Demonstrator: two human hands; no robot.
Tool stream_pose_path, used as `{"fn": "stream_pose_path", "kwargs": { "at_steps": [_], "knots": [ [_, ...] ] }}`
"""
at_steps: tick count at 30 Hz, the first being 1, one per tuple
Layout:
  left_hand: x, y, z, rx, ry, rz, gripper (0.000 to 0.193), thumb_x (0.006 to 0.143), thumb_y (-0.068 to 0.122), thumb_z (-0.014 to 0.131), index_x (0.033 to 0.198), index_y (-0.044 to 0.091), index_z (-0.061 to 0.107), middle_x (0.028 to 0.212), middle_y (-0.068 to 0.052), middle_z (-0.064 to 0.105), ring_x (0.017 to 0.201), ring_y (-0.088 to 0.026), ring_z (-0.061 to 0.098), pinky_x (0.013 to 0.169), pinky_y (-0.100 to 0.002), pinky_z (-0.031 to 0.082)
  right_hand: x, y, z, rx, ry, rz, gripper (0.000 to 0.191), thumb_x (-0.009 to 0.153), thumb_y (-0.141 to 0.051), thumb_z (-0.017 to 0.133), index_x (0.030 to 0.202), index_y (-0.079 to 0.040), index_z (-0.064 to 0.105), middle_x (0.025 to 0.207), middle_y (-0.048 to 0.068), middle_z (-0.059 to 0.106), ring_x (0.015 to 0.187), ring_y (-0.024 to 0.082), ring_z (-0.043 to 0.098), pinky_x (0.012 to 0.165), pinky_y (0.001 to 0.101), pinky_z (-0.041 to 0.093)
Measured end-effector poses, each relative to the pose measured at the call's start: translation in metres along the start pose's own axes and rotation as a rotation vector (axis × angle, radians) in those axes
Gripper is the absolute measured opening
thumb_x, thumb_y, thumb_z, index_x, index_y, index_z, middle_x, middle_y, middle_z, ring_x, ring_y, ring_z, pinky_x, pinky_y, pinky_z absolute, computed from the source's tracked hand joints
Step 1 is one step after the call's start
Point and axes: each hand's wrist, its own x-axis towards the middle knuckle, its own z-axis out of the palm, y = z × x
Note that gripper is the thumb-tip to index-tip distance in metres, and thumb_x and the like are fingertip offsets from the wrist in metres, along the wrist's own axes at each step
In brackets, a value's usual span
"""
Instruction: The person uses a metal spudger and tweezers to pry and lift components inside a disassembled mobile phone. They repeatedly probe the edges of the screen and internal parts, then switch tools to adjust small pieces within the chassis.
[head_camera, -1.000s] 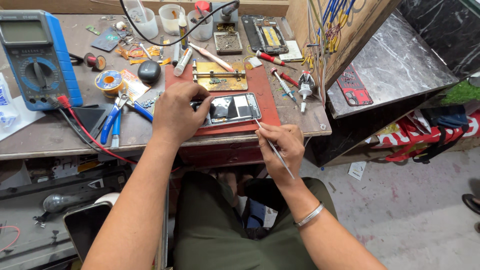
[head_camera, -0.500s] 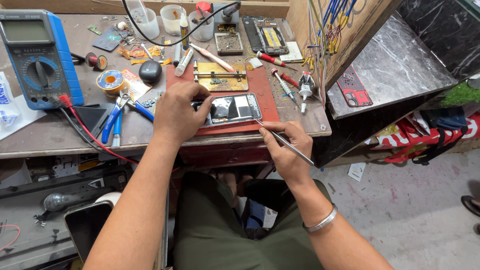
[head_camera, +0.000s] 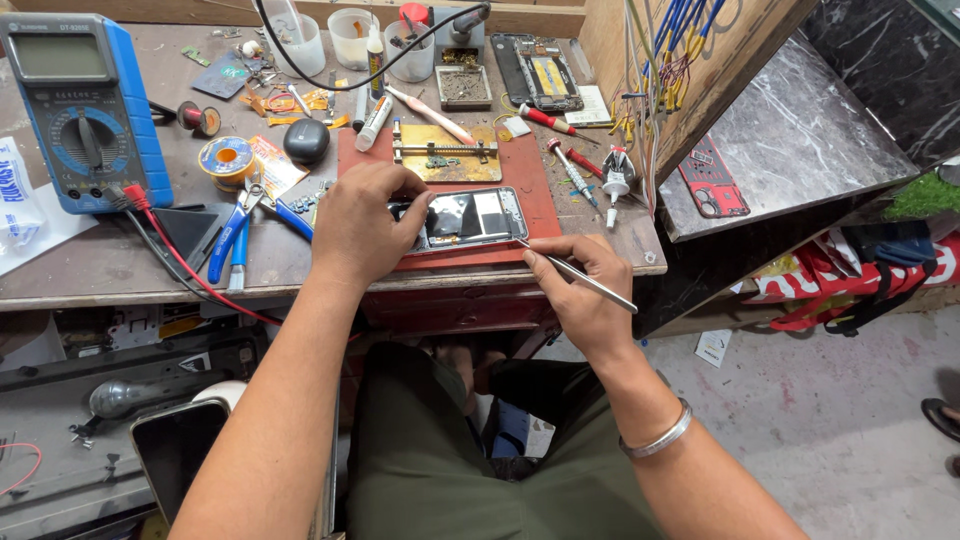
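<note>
Phone: opened phone (head_camera: 468, 218) lay mid-frame on red mat (head_camera: 535, 185), near the surface (head_camera: 110, 265) front edge.
Left hand (head_camera: 360, 225): fingers clamped on the phone's left end.
Right hand (head_camera: 580, 290): fingers pinched tweezers (head_camera: 585, 277), tip at the phone's right corner, over the edge.

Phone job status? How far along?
Done: the phone lies opened on the red mat. In hand: left hand steadies it, right hand has a pinch grip on tweezers, tip at the phone's lower right edge. Left: the phone is not yet closed up.
</note>
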Motion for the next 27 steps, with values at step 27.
{"fn": "stream_pose_path", "kwargs": {
  "at_steps": [27],
  "knots": [
    [-0.003, -0.006, 0.002, -0.002, 0.009, -0.002, 0.012, 0.087, 0.019, 0.077, 0.085, 0.008, 0.073, 0.087, -0.008, 0.074, 0.087, -0.029, 0.071, 0.076, -0.043, 0.055, -0.004, -0.011, 0.012, -0.074, 0.041, -0.154, 0.012, 0.083, -0.008, 0.083, 0.094, -0.006, 0.08, 0.091, 0.008, 0.078, 0.087, 0.021, 0.07, 0.08, 0.0326, 0.056]
  ]
}}
